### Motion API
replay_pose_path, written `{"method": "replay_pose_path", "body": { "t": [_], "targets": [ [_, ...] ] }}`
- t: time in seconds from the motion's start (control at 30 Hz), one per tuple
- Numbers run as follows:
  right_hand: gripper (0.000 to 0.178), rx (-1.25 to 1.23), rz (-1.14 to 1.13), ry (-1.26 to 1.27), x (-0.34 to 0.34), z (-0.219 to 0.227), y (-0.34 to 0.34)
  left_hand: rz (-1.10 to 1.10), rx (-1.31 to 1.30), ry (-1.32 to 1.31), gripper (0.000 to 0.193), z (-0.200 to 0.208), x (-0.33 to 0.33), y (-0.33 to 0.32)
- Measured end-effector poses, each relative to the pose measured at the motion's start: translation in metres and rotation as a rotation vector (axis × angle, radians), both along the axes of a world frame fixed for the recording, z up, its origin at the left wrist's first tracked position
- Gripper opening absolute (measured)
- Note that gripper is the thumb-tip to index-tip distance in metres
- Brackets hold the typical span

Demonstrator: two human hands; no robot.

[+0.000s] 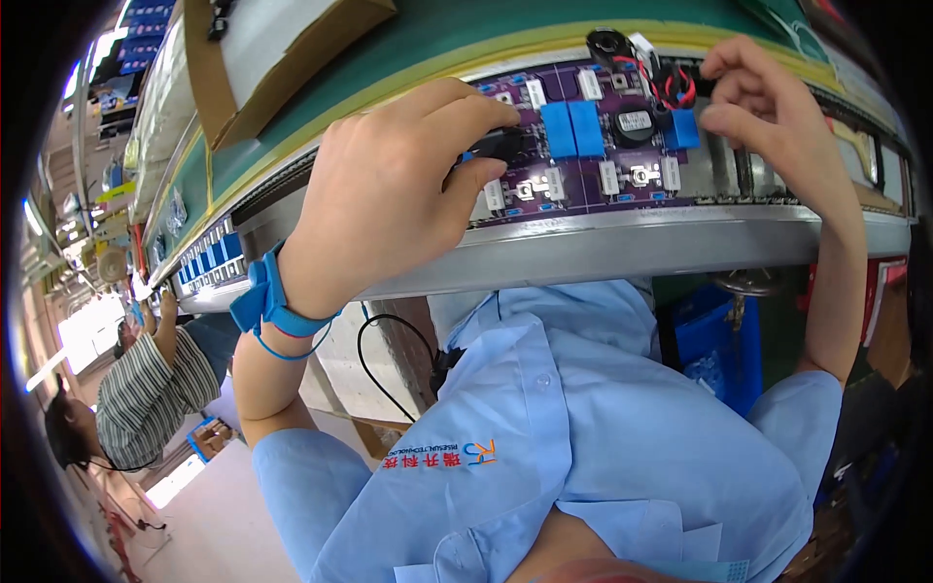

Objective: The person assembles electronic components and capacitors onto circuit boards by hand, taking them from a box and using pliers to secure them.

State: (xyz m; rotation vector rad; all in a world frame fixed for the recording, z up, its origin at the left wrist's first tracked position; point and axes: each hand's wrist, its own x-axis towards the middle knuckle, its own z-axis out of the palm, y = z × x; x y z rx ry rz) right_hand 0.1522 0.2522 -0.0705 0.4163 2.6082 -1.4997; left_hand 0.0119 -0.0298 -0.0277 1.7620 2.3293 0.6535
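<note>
My left hand (389,185), with a blue strap (277,296) on its wrist, reaches over the left part of a purple circuit board panel (573,199). Its thumb and fingers close around a black part (501,146) at the board, partly hidden by the fingers. At the panel's right end, my right hand (768,112) is raised with thumb and fingers apart and nothing visible between them. Beside its fingertips are red and black wires (671,85), a black round part (608,45) and a blue block component (682,129). Two more blue blocks (571,129) stand mid-panel, left of a black round component (637,126).
The panel lies in a metal-railed conveyor track (603,248) running across in front of me. Behind it is a green surface with a cardboard box (292,58). More boards (209,264) lie along the line at left, near a person in a striped shirt (155,398). A blue bin (714,345) stands below.
</note>
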Motion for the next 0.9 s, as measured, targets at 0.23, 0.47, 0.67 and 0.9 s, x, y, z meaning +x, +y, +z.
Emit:
{"method": "replay_pose_path", "body": {
  "t": [0.23, 0.47, 0.67, 0.9],
  "targets": [
    [0.034, 0.119, 0.055, -0.088, -0.01, 0.006, -0.02, -0.026, -0.164, 0.221, 0.031, -0.008, 0.01, 0.015],
    [0.032, -0.083, -0.141, -0.193, 0.006, 0.012, -0.025, -0.082, -0.202, 0.365, 0.028, -0.011, 0.017, 0.027],
    [0.028, -0.099, -0.155, -0.184, 0.007, 0.009, -0.026, -0.107, -0.24, 0.379, 0.026, -0.009, 0.02, 0.029],
    [0.029, -0.054, -0.096, -0.168, 0.007, 0.009, -0.019, -0.154, -0.219, 0.451, 0.028, -0.012, 0.017, 0.028]
  ]
}}
